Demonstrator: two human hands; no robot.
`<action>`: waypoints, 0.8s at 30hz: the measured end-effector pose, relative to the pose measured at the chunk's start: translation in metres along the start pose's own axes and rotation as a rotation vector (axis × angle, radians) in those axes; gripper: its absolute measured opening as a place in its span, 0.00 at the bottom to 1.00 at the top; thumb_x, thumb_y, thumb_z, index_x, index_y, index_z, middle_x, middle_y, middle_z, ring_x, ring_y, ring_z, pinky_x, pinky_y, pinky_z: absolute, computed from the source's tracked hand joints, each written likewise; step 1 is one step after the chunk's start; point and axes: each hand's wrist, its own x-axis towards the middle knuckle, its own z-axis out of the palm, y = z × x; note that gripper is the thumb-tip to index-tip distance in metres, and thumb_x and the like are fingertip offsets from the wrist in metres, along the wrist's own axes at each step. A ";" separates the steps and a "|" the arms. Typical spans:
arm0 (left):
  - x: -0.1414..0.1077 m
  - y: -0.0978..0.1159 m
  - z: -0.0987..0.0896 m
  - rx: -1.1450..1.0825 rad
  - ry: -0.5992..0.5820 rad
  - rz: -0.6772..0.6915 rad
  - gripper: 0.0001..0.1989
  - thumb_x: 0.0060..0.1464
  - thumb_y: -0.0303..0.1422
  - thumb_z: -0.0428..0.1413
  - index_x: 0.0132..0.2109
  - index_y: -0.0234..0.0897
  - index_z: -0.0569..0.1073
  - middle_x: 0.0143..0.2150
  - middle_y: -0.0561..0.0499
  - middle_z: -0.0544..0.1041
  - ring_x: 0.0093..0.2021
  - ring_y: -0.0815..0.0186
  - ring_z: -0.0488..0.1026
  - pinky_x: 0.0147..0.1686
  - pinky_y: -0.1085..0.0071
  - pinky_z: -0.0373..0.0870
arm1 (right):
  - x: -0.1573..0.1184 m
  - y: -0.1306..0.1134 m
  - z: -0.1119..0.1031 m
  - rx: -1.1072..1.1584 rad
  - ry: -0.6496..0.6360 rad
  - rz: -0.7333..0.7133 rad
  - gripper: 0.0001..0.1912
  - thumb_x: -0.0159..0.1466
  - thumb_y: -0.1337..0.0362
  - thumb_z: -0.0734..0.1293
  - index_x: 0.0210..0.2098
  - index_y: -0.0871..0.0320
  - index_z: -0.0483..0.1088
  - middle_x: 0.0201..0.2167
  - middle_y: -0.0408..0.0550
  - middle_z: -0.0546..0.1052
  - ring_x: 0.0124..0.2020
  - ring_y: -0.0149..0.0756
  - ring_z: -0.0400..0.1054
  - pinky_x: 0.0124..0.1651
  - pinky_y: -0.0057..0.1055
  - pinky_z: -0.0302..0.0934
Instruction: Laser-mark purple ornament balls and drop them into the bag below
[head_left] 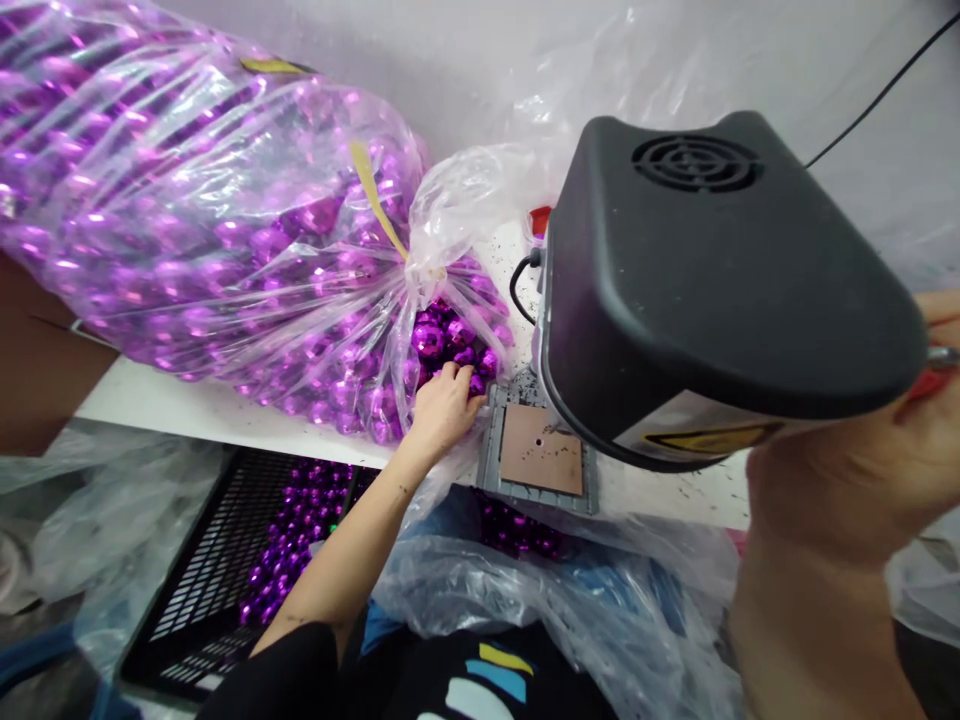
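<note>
one white table (165, 400) runs beneath everything, and across its left part lies a bulging clear plastic bag (225, 200) full of shiny purple balls. to the right of the bag stands a machine with a rounded black housing (720, 280), a round vent on top and a yellow warning label on its lower side. below the table edge, at the left, sits a black slatted crate (202, 570) with more of the balls. the person's right hand (847, 480) is at the housing's far right, beside a red and metal part; its grip is mostly hidden, so one cannot tell whether it is closed. the left hand (444, 405) reaches into the bag's gathered mouth, fingertips touching the faceted balls (442, 335) there; whether it grasps one cannot be told. just beside it lies a square brown plate (540, 465) with a small central hole.
</note>
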 end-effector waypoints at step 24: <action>-0.040 0.016 0.016 -1.839 -0.290 -0.197 0.25 0.50 0.45 0.66 0.51 0.37 0.74 0.39 0.49 0.77 0.30 0.71 0.71 0.30 0.74 0.66 | 0.018 0.006 0.016 0.131 -0.011 0.088 0.17 0.66 0.56 0.64 0.29 0.64 0.65 0.21 0.38 0.58 0.26 0.18 0.52 0.33 0.26 0.46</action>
